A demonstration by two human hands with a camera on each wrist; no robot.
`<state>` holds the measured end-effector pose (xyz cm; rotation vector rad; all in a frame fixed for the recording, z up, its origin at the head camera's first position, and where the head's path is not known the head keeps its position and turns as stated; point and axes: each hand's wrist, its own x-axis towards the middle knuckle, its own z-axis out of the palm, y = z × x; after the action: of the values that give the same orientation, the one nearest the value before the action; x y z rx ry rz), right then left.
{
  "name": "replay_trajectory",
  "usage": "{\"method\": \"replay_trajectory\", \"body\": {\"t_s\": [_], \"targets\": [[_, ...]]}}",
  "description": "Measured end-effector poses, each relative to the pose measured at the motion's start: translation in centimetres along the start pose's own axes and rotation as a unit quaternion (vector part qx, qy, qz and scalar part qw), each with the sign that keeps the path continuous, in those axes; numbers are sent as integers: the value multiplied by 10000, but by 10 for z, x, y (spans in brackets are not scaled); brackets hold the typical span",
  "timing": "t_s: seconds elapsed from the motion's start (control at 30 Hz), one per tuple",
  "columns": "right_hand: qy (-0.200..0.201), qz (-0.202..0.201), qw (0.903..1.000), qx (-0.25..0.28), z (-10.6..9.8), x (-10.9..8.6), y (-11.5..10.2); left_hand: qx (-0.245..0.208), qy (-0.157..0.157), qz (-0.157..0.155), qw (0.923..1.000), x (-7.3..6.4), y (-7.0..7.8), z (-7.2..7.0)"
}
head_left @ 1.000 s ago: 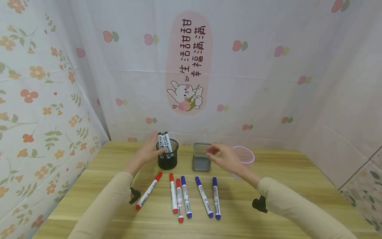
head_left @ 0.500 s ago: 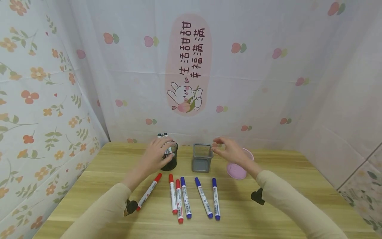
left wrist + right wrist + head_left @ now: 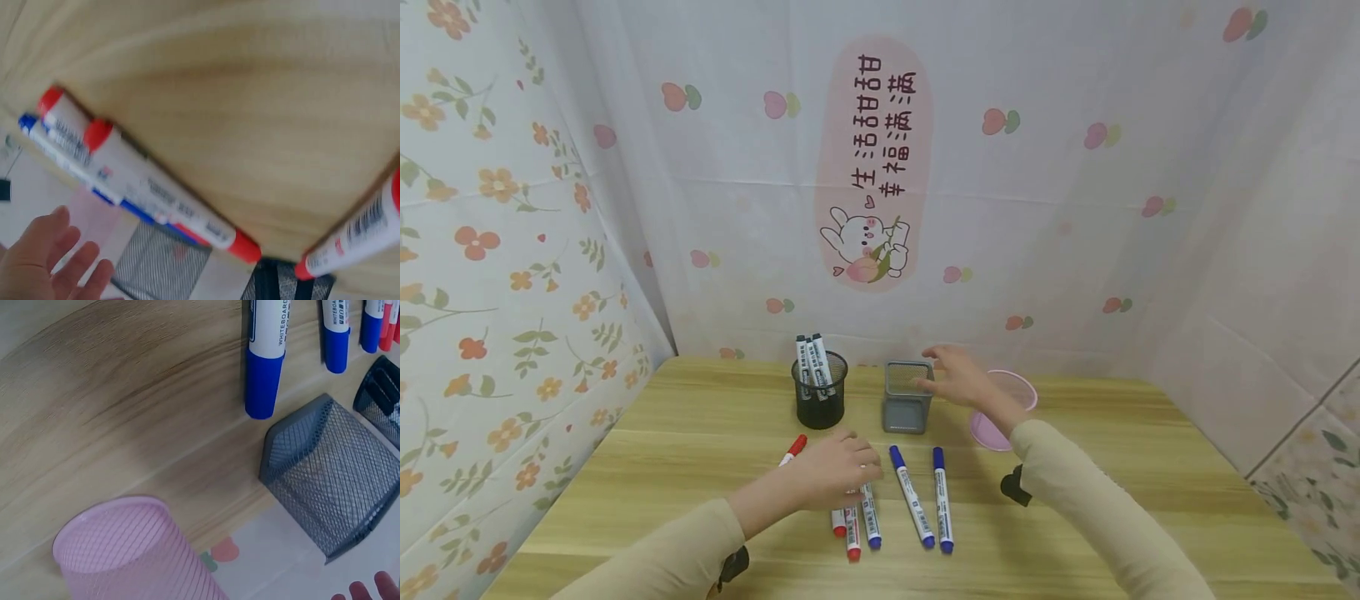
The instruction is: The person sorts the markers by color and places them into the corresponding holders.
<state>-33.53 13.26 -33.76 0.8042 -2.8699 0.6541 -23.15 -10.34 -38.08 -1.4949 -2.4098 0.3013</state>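
Observation:
My left hand point(image 3: 838, 472) hovers over the red-capped markers point(image 3: 853, 529) and the blue-capped marker point(image 3: 871, 521) in the middle of the table, partly covering them. In the left wrist view its loosely bent fingers point(image 3: 75, 269) hold nothing and appear apart from those markers. Another red-capped marker point(image 3: 795, 447) lies slanted, half hidden behind that forearm. My right hand point(image 3: 961, 379) is raised beside the grey square mesh pen holder point(image 3: 905, 417), fingers spread and holding nothing. Behind it stands the pink mesh pen cup point(image 3: 988, 431). Two blue-capped markers point(image 3: 913, 497) lie right of my left hand.
A black round mesh pen cup point(image 3: 820, 411) at the back left has several black-capped markers point(image 3: 811, 362) upright in it. The wooden table point(image 3: 1112, 467) ends at a patterned cloth backdrop point(image 3: 737, 250).
My left hand has moved from the black pen cup toward me and right, over the red and blue markers. My right hand has shifted slightly, staying near the grey holder.

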Motion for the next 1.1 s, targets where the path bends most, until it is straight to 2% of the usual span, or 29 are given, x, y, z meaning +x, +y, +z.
{"method": "replay_trajectory", "body": {"t_s": [0.17, 0.3, 0.47, 0.67, 0.9, 1.0, 1.1], "targets": [[-76, -92, 9996, -260, 7, 2, -3, 55, -582, 26, 9983, 1, 11, 11], [-56, -207, 9993, -302, 9, 0, -5, -112, -789, -16, 9968, 1, 16, 16], [-53, -149, 9992, -372, 11, -1, -5, -191, -768, -14, 9969, 3, 18, 16], [-83, -108, 9991, -412, 15, 0, -3, -254, -988, -86, 9947, 6, 21, 15], [-80, -7, 9992, -396, 16, -1, -1, 459, -951, 139, 9943, 13, 29, 19], [-79, 6, 9991, -425, 15, -1, -1, 485, -954, 234, 9940, 14, 33, 23], [-58, 2, 9991, -429, 15, 0, -1, 312, -1056, 278, 9935, 15, 35, 25]]}}
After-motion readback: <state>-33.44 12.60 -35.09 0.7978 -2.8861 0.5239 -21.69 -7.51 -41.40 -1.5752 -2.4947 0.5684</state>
